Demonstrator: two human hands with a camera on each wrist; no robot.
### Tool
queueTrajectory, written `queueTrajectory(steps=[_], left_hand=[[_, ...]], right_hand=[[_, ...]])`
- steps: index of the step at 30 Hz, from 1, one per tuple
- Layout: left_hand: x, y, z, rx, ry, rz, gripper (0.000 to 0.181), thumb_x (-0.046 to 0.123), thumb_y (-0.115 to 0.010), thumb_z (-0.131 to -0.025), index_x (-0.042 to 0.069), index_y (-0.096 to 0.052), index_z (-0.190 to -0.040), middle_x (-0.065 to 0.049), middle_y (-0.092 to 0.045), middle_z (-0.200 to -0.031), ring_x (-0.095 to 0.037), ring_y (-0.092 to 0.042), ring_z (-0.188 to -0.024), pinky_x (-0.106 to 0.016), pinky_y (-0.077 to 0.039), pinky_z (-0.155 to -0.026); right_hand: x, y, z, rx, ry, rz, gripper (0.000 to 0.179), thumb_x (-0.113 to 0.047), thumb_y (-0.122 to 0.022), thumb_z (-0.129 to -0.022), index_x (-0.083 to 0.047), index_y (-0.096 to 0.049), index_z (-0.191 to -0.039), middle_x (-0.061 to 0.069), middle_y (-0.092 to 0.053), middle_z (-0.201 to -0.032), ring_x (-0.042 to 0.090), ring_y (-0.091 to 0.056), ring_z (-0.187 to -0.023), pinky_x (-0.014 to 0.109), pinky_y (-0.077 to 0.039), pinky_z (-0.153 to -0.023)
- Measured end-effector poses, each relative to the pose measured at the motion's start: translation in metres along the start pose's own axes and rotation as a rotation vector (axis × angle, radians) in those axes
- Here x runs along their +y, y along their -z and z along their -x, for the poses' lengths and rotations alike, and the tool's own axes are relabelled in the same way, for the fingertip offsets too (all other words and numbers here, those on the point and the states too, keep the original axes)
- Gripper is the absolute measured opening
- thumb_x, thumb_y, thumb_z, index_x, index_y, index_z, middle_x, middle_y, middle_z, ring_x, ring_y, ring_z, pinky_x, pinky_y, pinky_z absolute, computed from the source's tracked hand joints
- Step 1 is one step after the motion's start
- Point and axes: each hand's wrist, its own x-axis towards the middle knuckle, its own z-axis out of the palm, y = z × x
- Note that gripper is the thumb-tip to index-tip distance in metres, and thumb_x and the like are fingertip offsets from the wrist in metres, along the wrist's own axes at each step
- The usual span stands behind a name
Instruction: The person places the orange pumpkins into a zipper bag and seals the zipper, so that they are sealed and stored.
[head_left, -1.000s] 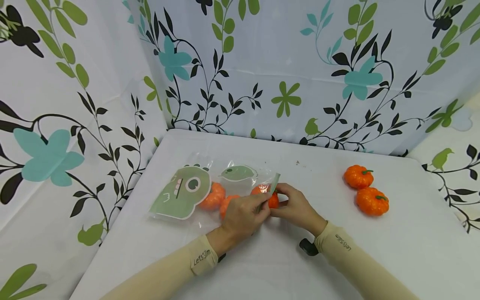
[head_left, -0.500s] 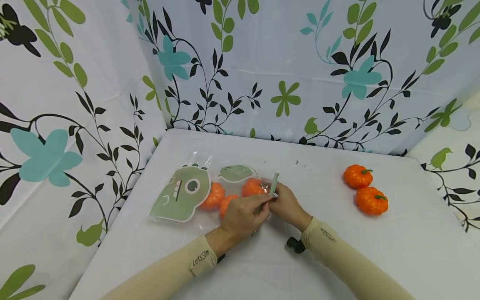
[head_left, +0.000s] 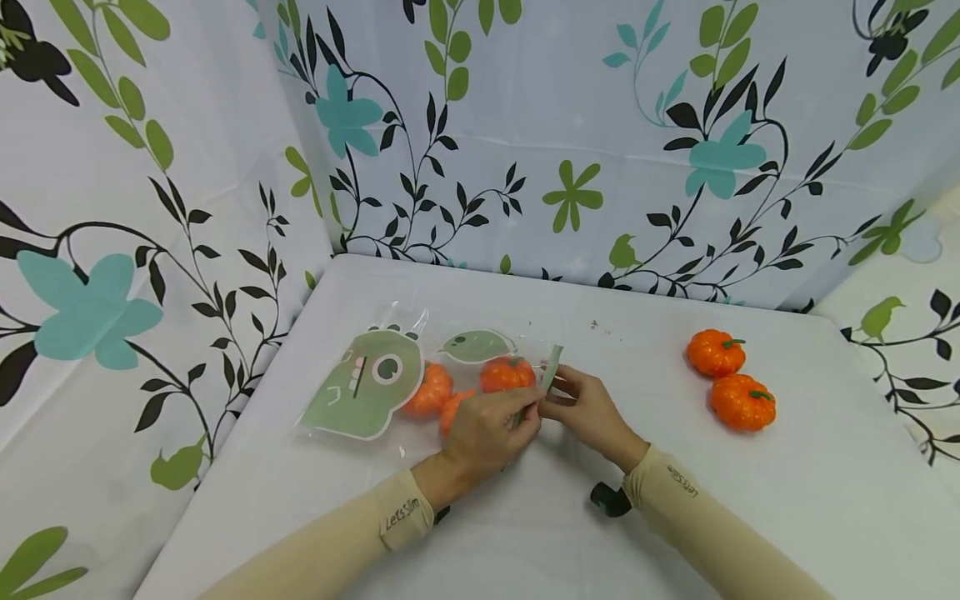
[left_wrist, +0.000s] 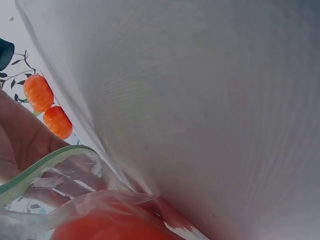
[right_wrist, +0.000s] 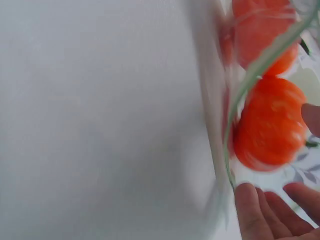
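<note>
The left hand (head_left: 491, 425) pinches the green strip (head_left: 552, 367) at the mouth of a clear bag (head_left: 375, 383), thumb and fingers together on it, while the right hand (head_left: 592, 412) sits just beside that strip, its thumb and fingers apart with nothing between them. The bag lies on the left part of the white-covered table (head_left: 637, 333), its printed green monster face nearest the left edge. Inside it are 3 orange pumpkins: the mouth pumpkin (head_left: 508, 374) rests just beyond the left hand's pinch, toward the far edge, and the back pumpkin (head_left: 429, 392) and middle pumpkin (head_left: 453, 408) lie farther left, the latter partly behind that hand. The right wrist view is blurred, so whether the right fingertips touch the strip is hard to tell. Toward the far right corner, well apart from both hands, 2 more pumpkins, the upper one (head_left: 716, 352) and the lower one (head_left: 743, 402), sit close together.
</note>
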Motion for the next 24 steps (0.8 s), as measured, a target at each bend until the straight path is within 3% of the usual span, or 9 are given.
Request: queueTrajectory(steps=[5,9,13,17,24], left_hand=[[-0.001,0.001,-0.003,-0.006,-0.008,-0.009,0.02,0.001,-0.07,-0.081,0.004,-0.078,-0.099,-0.001,-0.076,-0.092,-0.008,-0.07,-0.072,-0.016,-0.054,-0.066],[-0.001,0.002,-0.003,-0.002,-0.006,-0.025,0.021,0.001,-0.07,-0.08,0.005,-0.078,-0.099,0.0,-0.076,-0.089,-0.007,-0.07,-0.071,-0.016,-0.054,-0.064],[-0.001,0.001,-0.002,-0.002,-0.002,-0.019,0.023,0.001,-0.07,-0.08,0.005,-0.078,-0.101,-0.001,-0.077,-0.093,-0.009,-0.073,-0.079,-0.017,-0.055,-0.069],[0.0,0.001,-0.001,-0.006,0.002,-0.002,0.024,0.001,-0.07,-0.08,0.004,-0.078,-0.102,-0.003,-0.077,-0.095,-0.011,-0.074,-0.086,-0.019,-0.056,-0.075],[0.0,0.0,-0.003,-0.027,0.007,0.013,0.023,0.0,-0.071,-0.081,0.004,-0.078,-0.102,-0.004,-0.076,-0.09,-0.011,-0.072,-0.074,-0.017,-0.055,-0.069]], right_hand=[[-0.003,0.014,0.009,0.011,-0.04,0.011,0.053,-0.017,-0.075,-0.091,0.0,-0.058,-0.138,0.016,-0.066,-0.127,0.032,-0.067,-0.111,0.038,-0.057,-0.087],[-0.005,0.015,0.011,-0.032,-0.049,-0.069,0.052,-0.011,-0.072,-0.093,0.007,-0.055,-0.138,0.02,-0.066,-0.125,0.029,-0.07,-0.104,0.036,-0.058,-0.082],[-0.005,0.01,0.01,-0.069,-0.06,-0.151,0.057,-0.009,-0.069,-0.094,0.011,-0.047,-0.143,0.026,-0.061,-0.132,0.028,-0.068,-0.11,0.035,-0.057,-0.086],[-0.005,0.003,0.007,-0.08,-0.066,-0.147,0.058,-0.011,-0.071,-0.093,0.007,-0.049,-0.143,0.022,-0.061,-0.134,0.028,-0.066,-0.116,0.034,-0.054,-0.092],[-0.008,-0.008,-0.002,-0.157,0.001,-0.114,0.048,-0.002,-0.06,-0.093,0.007,-0.053,-0.14,0.019,-0.063,-0.133,0.027,-0.062,-0.12,0.037,-0.05,-0.097]])
